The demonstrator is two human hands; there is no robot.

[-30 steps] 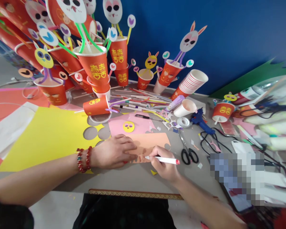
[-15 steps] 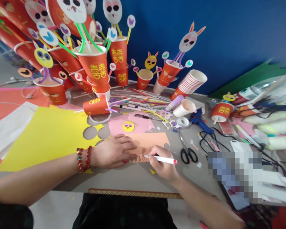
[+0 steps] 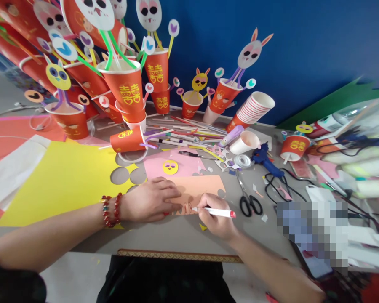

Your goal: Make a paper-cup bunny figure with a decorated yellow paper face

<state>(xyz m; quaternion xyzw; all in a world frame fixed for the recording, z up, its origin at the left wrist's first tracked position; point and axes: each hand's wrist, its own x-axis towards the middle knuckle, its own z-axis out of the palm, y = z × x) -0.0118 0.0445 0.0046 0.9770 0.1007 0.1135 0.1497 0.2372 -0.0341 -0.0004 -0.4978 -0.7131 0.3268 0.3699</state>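
Yellow paper spreads across the left of the table [image 3: 145,240] in one large sheet [image 3: 72,181], with round gaps cut along its right side. Next to it, toward the front edge, the left hand [image 3: 150,201] lies flat with its fingers extended, pressing down and grasping nothing. If that pressure eases or falls unevenly, the peach sheet [image 3: 202,185] could slide or pivot under the strokes, bending the small outlines [image 3: 188,207] drawn near its lower edge. The sheet lies partly under the left hand's fingers and runs rightward to the knuckles of the right hand [image 3: 216,219], between the table's front edge and the pink paper [image 3: 154,156] behind. The right hand pinches a white marker [image 3: 219,212], its red end pointing away to the right and its tip at the outlines; whether the tip touches the paper is too small to tell. Too heavy a stroke might run past the line, and a brush of the fingers might smear any wet ink. Just right of the sheet lie the scissors [image 3: 250,205], black handles toward the front edge, where a wide swing of the right hand could knock them; the blue glue gun [image 3: 268,162] rests farther back.
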